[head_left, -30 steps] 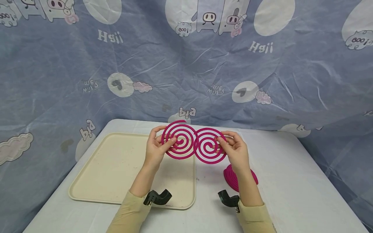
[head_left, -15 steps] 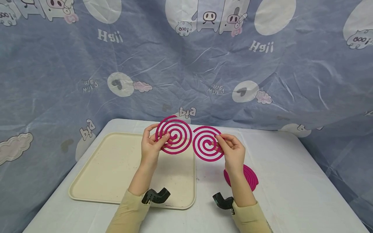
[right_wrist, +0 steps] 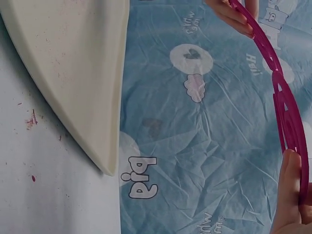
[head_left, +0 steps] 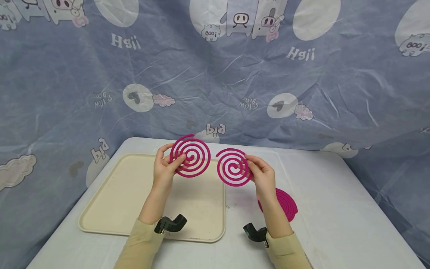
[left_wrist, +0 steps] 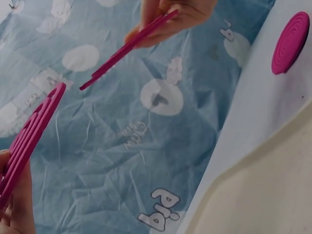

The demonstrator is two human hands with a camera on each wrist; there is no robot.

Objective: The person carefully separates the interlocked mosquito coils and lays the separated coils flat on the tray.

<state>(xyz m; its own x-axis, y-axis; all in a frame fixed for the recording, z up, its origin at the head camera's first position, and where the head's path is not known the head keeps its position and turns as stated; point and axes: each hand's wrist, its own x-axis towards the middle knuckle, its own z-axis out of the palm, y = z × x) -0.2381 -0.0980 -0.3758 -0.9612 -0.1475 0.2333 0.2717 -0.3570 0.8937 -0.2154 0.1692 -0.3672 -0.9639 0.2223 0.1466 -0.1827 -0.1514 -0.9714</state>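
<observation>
"Blue printed cloth (head_left: pixel 201 76) hangs behind. Which step?"

"Separation, I'd judge: left hand (head_left: pixel 164 167) pinches one mosquito coil (head_left: pixel 192 158) above the tray (head_left: pixel 147 198); right hand (head_left: pixel 264 177) pinches another coil (head_left: pixel 230 168) near the tray's right edge."

"Next?"

"Probably gentle lowering; they look brittle."

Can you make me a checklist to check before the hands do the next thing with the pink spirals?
1. Left hand is pinching the left spiral: ok.
2. Right hand is pinching the right spiral: ok.
3. The two spirals are apart: ok, the head view shows a gap.
4. The pink disc is off the tray: ok, it lies on the table beside it.
5. Table is free of bits: not ok, small specks lie by the tray.
6. Neither spiral has tiny cracks: cannot tell, too small to see.
</observation>
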